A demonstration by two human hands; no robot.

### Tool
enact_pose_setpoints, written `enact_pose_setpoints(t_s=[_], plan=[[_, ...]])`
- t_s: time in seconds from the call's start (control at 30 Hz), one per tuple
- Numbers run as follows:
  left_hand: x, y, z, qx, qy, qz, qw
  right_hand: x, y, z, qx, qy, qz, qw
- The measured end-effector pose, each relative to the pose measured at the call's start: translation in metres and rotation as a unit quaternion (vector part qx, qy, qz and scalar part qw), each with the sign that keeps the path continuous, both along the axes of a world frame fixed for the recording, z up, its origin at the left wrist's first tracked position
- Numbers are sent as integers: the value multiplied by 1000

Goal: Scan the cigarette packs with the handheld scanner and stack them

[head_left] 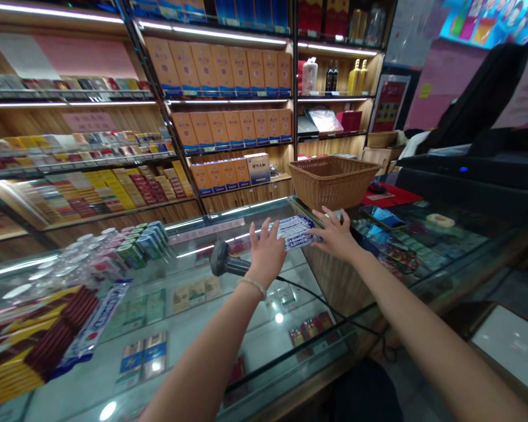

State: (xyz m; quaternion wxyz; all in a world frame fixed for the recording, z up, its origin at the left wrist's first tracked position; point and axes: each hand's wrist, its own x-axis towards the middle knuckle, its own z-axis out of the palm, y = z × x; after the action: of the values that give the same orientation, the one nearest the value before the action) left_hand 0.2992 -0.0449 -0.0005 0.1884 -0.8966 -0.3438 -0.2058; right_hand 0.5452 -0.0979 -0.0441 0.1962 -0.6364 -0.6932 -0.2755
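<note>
Both of my hands reach to a cluster of blue-and-white wrapped bars lying side by side on the glass counter. My left hand is at their left end, with its fingers spread. At the right end is my right hand, its fingers apart and its tips touching or close to the wrappers. The bars lie flat between the two hands. A grey handheld barcode scanner rests on the glass just left of my left wrist, partly behind it. Its black cable runs to the right under my arms.
A wicker basket stands behind the bars. On the left are stacked yellow and brown packets, a blue-and-white wrapped pack, and rows of small containers. Boxed goods fill the back shelves. A black machine is at right.
</note>
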Motion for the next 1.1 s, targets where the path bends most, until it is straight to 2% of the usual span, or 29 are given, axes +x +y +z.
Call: enact_pose_setpoints(t_s=[0.33,0.6,0.77,0.87,0.97,1.1], plan=[[3,-1,1,-7,18,14,1000,-3,3,-1,-25,-5,-4,1000],[2,-5,2,-1,22,4,1000,-6,4,-4,-5,-32,0,999],[0,-6,4,-6,-2,-8,1000,-9,-1,1,28,-35,-6,999],[-2,-7,13,-2,-24,-19,1000,-12,-6,10,59,-34,-14,998],[-8,-7,28,16,-44,-27,999,-16,-8,24,81,-26,-18,996],[-30,-6,51,43,-67,-39,996,-33,-5,47,96,-10,-17,995]])
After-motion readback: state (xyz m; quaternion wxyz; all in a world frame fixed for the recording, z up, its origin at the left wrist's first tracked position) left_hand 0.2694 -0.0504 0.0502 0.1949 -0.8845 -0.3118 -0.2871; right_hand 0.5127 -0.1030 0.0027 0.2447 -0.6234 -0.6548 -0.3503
